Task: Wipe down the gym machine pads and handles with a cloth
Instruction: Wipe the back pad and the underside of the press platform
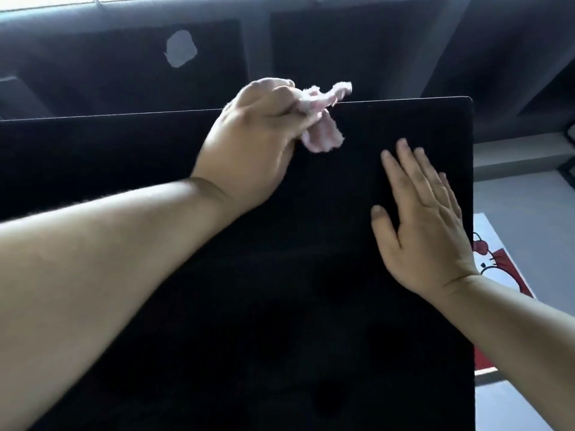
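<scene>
"Black pad (311,321) beneath both hands?"

"Yes. My left hand (249,147) pinches the pink cloth (323,135) in curled fingers at the pad's far edge. My right hand (426,225) lies flat, fingers straight, nearer and right. Grey floor (522,197) shows far right."

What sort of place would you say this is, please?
Probably an indoor gym, though little shows: a large black pad, the left hand holding a pink cloth at its top edge, and more dark panels behind it.
</scene>
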A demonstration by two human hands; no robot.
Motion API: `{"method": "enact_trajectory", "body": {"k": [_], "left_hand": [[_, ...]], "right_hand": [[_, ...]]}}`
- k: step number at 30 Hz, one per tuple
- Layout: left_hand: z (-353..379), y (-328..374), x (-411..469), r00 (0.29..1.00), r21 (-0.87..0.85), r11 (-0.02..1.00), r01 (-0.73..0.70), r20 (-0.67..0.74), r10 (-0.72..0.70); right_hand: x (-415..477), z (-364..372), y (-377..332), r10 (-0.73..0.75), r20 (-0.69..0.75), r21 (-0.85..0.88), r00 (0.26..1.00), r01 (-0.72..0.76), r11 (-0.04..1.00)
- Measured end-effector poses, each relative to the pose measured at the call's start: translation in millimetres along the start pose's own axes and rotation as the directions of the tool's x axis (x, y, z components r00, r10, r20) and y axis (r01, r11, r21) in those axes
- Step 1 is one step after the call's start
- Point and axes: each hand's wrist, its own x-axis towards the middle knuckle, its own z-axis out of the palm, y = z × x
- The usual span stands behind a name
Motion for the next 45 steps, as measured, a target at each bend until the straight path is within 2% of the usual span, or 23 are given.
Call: {"method": "enact_trajectory", "body": {"k": [2,4,6,7,9,11,13,14,16,17,18,19,21,23,26,28,31,33,37,39,42,43,45], "left_hand": [[22,24,-14,0.997,-0.001,1.000,0.025,0.071,-0.025],[37,47,-41,0.977,0.001,0.994,-0.108,0.188,0.106],[34,50,-42,0.905,0.007,0.945,-0.327,0.290,0.312],[36,35,-35,0.886,-0.032,0.940,-0.341,0.325,0.332],[32,12,-7,0.939,-0.101,0.978,-0.183,0.277,0.204],[47,4,11,0.985,0.009,0.999,-0.031,0.172,0.029],[67,21,7,0.995,0.049,0.998,0.042,0.090,-0.046],[71,35,1,0.992,0.026,0.997,0.076,0.098,-0.078],[79,64,-12,0.974,-0.062,0.992,-0.107,0.194,0.117],[83,67,-16,0.922,-0.068,0.959,-0.275,0.264,0.283],[78,68,-10,0.870,-0.060,0.921,-0.386,0.308,0.385],[79,58,-1,0.872,-0.067,0.929,-0.365,0.323,0.367],[71,41,26,0.942,-0.036,0.981,-0.189,0.275,0.192],[70,36,48,0.988,0.036,0.997,-0.061,0.146,0.055],[94,59,43,0.987,0.057,0.991,0.118,-0.115,-0.111],[108,79,29,0.995,0.046,0.995,0.090,-0.051,-0.088],[101,65,37,0.968,0.057,0.986,-0.155,0.207,0.141],[92,46,61,0.939,0.104,0.980,-0.171,0.319,0.130],[103,57,81,0.993,0.127,0.992,0.005,0.119,-0.020],[119,83,57,0.985,0.102,0.991,-0.088,0.160,0.071],[133,97,32,0.881,-0.037,0.932,-0.360,0.315,0.353],[131,90,37,0.860,-0.043,0.918,-0.394,0.334,0.385],[124,75,62,0.889,0.023,0.928,-0.371,0.298,0.348]], "right_hand": [[-5,2,3,0.014,-0.012,0.033,1.000,-0.014,0.999],[-8,1,10,0.052,-0.036,0.066,0.998,-0.050,0.997],[-8,-6,22,0.145,-0.059,0.081,0.988,-0.140,0.987],[-7,-8,26,0.203,-0.071,0.094,0.977,-0.196,0.976],[-3,-13,33,0.327,-0.076,0.160,0.942,-0.312,0.937],[1,-13,35,0.443,-0.035,0.275,0.896,-0.418,0.866],[0,-12,35,0.515,0.021,0.393,0.857,-0.481,0.784],[1,-12,37,0.547,0.043,0.437,0.836,-0.509,0.742],[1,-16,45,0.594,0.056,0.488,0.802,-0.541,0.685],[1,-19,48,0.597,0.059,0.497,0.800,-0.542,0.678],[1,-20,50,0.595,0.067,0.501,0.801,-0.543,0.674],[1,-22,50,0.595,0.074,0.499,0.801,-0.546,0.673],[1,-20,52,0.607,0.073,0.502,0.792,-0.555,0.664],[1,-20,52,0.630,0.072,0.534,0.774,-0.563,0.631],[1,-24,54,0.647,0.110,0.570,0.754,-0.581,0.581],[0,-28,55,0.645,0.172,0.634,0.744,-0.585,0.506],[0,-35,58,0.582,0.353,0.783,0.733,-0.572,0.245],[-3,-37,65,0.539,0.418,0.805,0.732,-0.573,0.154],[-5,-35,70,0.503,0.453,0.825,0.736,-0.560,0.076],[-4,-35,67,0.489,0.455,0.846,0.744,-0.533,0.026],[-1,-36,70,0.466,0.464,0.855,0.753,-0.518,-0.014],[-2,-37,70,0.451,0.475,0.849,0.755,-0.528,-0.011],[-4,-38,74,0.414,0.478,0.847,0.774,-0.531,0.015]]}}
